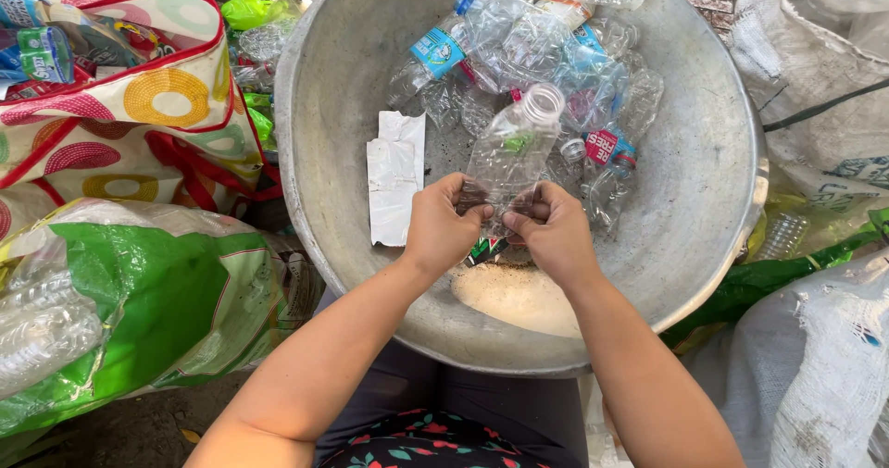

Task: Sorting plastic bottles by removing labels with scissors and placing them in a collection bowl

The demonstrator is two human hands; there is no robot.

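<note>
We look down into a big metal basin [352,51], its far side piled with crushed bottles [556,42]; sacks [815,61] crowd its right edge, bags [139,311] its left. A white label [394,176] lies on the basin's left floor. Over the near rim we hold 1 clear bottle [509,149], long axis running away from us, open neck far. Left hand [443,227] and right hand [554,232] both pinch its base, equally near. Our fingertips hide the base itself.
</note>
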